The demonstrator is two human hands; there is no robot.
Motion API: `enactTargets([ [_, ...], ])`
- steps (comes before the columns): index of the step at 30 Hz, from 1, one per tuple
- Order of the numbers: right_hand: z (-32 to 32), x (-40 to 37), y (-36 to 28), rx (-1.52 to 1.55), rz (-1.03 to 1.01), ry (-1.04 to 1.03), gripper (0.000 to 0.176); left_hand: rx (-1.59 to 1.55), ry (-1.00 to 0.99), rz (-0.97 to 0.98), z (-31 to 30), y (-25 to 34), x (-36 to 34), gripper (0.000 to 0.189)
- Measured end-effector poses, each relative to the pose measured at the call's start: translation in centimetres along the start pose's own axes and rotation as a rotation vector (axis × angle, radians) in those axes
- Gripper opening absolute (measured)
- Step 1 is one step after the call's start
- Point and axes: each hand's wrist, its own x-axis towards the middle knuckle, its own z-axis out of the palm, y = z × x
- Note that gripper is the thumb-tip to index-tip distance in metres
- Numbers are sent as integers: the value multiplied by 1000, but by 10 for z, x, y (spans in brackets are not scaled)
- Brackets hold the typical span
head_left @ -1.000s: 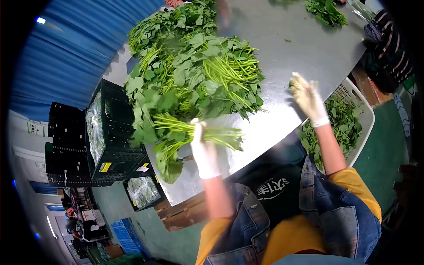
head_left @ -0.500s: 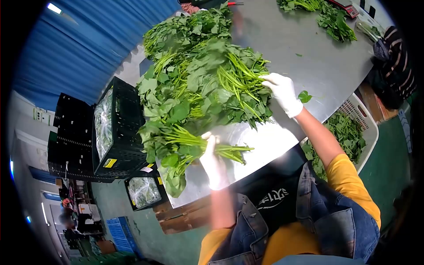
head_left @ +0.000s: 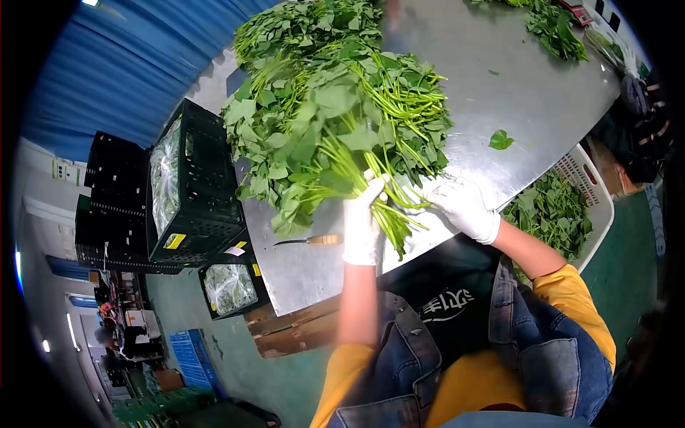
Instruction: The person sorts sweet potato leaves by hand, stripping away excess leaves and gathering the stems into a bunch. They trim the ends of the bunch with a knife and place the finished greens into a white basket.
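My left hand (head_left: 364, 221), in a white glove, is closed around a bunch of leafy green stems (head_left: 332, 175). Its leaves point up and left, and the cut ends stick out below the hand. Just to the right, my gloved right hand (head_left: 464, 207) pinches stems (head_left: 408, 200) beside the bunch. Beyond both hands lies a large heap of the same leafy greens (head_left: 285, 100) on the metal table (head_left: 492, 93). A small knife with a wooden handle and curved blade (head_left: 325, 240) lies left of my left hand.
Dark crates holding bagged greens (head_left: 203, 171) stand left of the table, with another crate (head_left: 232, 289) lower down. A white basket of greens (head_left: 599, 203) is at the right. One loose leaf (head_left: 501, 140) and more greens (head_left: 556, 32) lie on the tabletop.
My left hand has moved up and right with the bunch, uncovering the knife. My right hand has come down from the heap to beside the bunch, with stems in its fingers.
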Motion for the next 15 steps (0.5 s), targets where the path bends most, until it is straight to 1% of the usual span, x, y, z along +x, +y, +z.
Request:
enactTargets([
  [1, 1, 1, -1, 3, 2, -3, 37, 51, 64, -26, -18, -16, 8, 32],
  [3, 1, 5, 2, 933, 475, -371, 42, 68, -71, 24, -11, -9, 2, 32],
  [4, -2, 14, 12, 1234, 570, -529, 46, 68, -72, 15, -9, -11, 0, 32],
  [5, 16, 10, 16, 1453, 673, -482, 46, 61, -124, 14, -7, -13, -1, 31],
  [6, 23, 12, 15, 1510, 729, -475, 45, 54, -177, 13, -2, -14, -4, 30],
  [7, 29, 16, 13, 1567, 783, -466, 44, 55, -181, 9, 4, -14, -9, 30],
  [9, 9, 35, -8, 1670, 780, -257, 37, 226, -68, 43, 23, -9, -25, 29],
  [10, 6, 36, -8, 1447, 735, -255, 27, 256, -32, 21, 23, -10, -26, 27],
  [11, 7, 32, -7, 1447, 735, -254, 27, 257, -32, 20, 20, -12, -25, 27],
  [13, 10, 17, -5, 1733, 1064, -165, 20, 346, 76, 13, 13, -19, -22, 28],
  [14, -1, 17, -8, 1678, 1048, -83, 16, 217, 81, -16, 17, -18, -24, 30],
  [15, -11, 14, -7, 1675, 1050, -81, 16, 215, 79, -18, 10, -22, -21, 30],
])
